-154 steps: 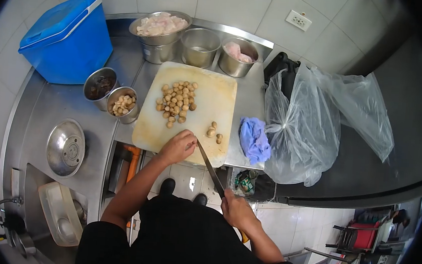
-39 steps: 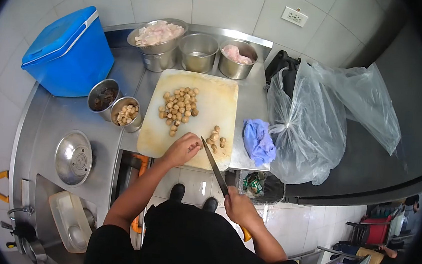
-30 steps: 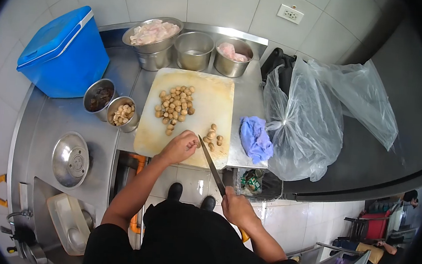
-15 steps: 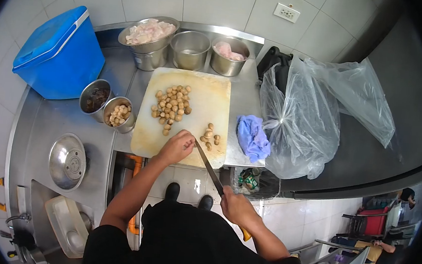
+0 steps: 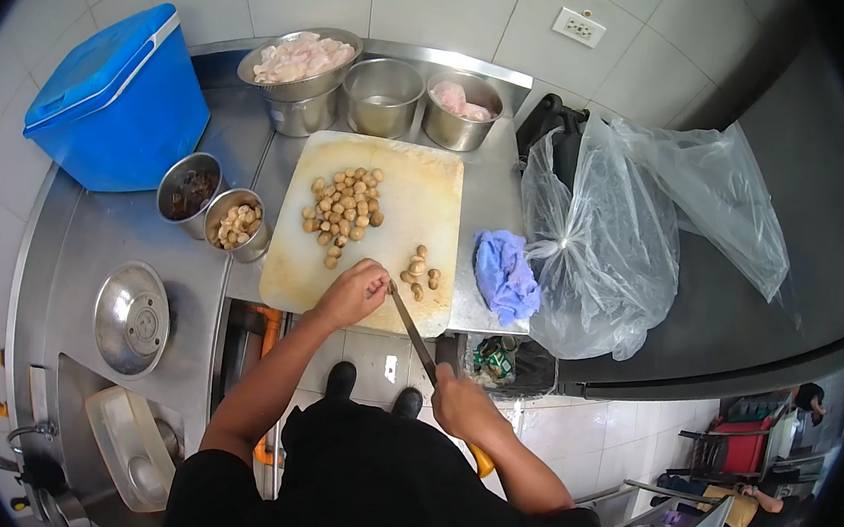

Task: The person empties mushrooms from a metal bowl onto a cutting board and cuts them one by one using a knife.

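My right hand [image 5: 465, 406] is closed around the yellow handle of a long knife [image 5: 414, 333]. The blade points up and left, its tip over the front of the cutting board [image 5: 339, 291]. Beside the tip, my left hand [image 5: 357, 292] has its fingers pinched together on what seems to be a mushroom, mostly hidden by the fingers. A heap of small brown mushrooms [image 5: 347, 205] lies in the upper middle of the board. Several more mushrooms [image 5: 419, 271] sit in a small group to the right of the blade.
Left of the board stand a steel pot of pale mushroom pieces [image 5: 237, 225] and a pot with dark contents [image 5: 191, 193]. Behind are bowls of raw meat [image 5: 304, 58] and a steel pot [image 5: 382, 99]. A purple cloth [image 5: 506, 276] and plastic bags [image 5: 609, 250] lie right; a blue cooler [image 5: 120, 102] left.
My right hand has shifted slightly left and up, with the knife pushed a little along its length. My left hand stays nearly in place. The mushroom piles look the same.
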A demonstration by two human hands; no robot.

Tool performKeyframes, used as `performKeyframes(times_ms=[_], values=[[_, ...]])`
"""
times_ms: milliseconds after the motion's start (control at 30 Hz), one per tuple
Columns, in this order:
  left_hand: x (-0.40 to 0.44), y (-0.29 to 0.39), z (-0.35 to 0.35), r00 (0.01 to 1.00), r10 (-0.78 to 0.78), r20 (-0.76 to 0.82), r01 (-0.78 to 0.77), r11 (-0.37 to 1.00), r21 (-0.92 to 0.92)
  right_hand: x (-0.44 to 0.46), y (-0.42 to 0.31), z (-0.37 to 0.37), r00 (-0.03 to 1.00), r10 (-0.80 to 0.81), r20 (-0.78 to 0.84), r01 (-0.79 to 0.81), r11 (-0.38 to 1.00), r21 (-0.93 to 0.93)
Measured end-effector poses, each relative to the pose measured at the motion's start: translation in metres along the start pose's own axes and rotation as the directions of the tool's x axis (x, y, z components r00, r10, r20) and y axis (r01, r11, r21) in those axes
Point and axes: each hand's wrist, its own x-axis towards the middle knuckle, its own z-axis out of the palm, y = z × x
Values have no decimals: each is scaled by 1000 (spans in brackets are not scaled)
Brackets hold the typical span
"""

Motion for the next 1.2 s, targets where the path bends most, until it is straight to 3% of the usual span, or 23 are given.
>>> performKeyframes(times_ms=[133, 400, 533, 600, 633, 700, 833, 900, 967, 1033, 1133, 1200], values=[[-2, -4, 0, 999, -29, 16, 29, 1000, 6, -18, 11, -7, 999, -6, 47, 5, 1000, 19], [14, -3, -16, 994, -108, -23, 107, 994, -23, -16, 25, -4, 990, 1, -142, 27, 980, 198], [54, -8, -41, 980, -149, -128, 169, 972, 166, -17, 16, -15, 997, -8, -76, 25, 976, 216], [76, -8, -51, 993, 118, -23, -93, 873, 479, -14, 20, -10, 997, -60, -53, 69, 979, 194], [84, -11, -51, 993, 116, -24, -91, 874, 477, -13, 22, -8, 993, -113, -27, 116, 978, 172], [98, -16, -45, 986, -61, 155, -56, 755, 654, -14, 15, -10, 995, -99, 15, 96, 984, 149], [117, -24, -31, 961, -148, 235, -50, 739, 671, -14, 20, -6, 997, -72, 11, 70, 992, 106], [121, -28, -26, 933, -207, 293, -101, 632, 768, -11, 27, -1, 998, -60, -29, 63, 993, 103], [124, -32, -25, 928, -230, 294, -89, 628, 773, -6, 32, 3, 991, -19, -131, 34, 994, 108], [123, -25, -28, 923, -255, 289, -73, 620, 781, -3, 34, 3, 991, -15, -137, 34, 990, 137], [106, -7, -33, 951, -172, 257, -80, 666, 741, -4, 31, -2, 992, 2, -130, 20, 984, 174], [88, 6, -29, 962, -225, 155, 170, 937, 306, -4, 30, -2, 993, 14, -118, 9, 982, 189]])
